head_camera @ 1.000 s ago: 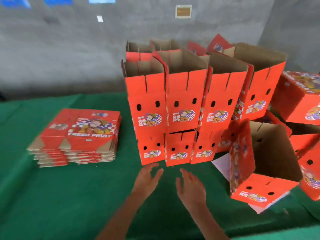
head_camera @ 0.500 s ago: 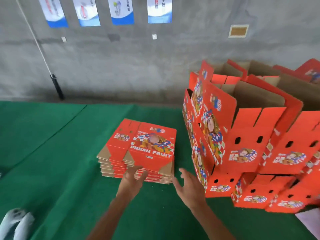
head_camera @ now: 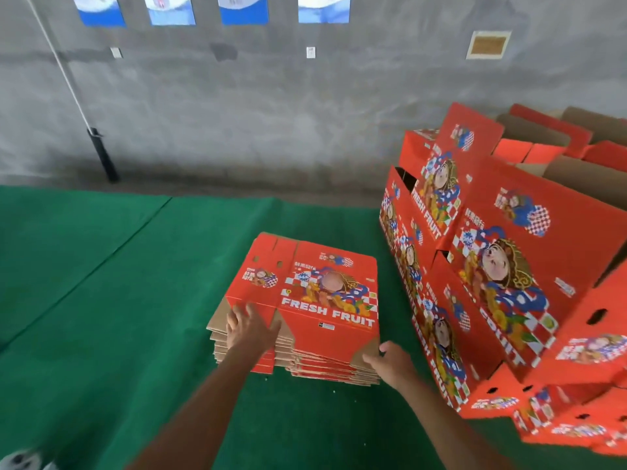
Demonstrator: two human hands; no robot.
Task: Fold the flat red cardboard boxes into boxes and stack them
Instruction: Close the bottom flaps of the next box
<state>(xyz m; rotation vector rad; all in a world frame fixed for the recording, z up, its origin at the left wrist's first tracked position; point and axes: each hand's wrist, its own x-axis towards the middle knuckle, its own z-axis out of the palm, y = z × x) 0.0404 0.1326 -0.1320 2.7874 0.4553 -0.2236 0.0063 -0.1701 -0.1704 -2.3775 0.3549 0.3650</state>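
Head view: we note the left hand [head_camera: 250, 329] lying flat, fingers spread, on the near left edge of the top flat box [head_camera: 315, 293]. Right hand [head_camera: 390, 362] is at the near right corner of the same box, thumb above and fingers curled under its brown flap, pinching it. That box tops a stack of flats [head_camera: 298, 357] on the green mat [head_camera: 101, 300]. Just right of the stack stand the folded boxes [head_camera: 492, 266], piled in tiers, open tops showing brown. Behind runs a grey wall [head_camera: 237, 113] with posters [head_camera: 242, 8].
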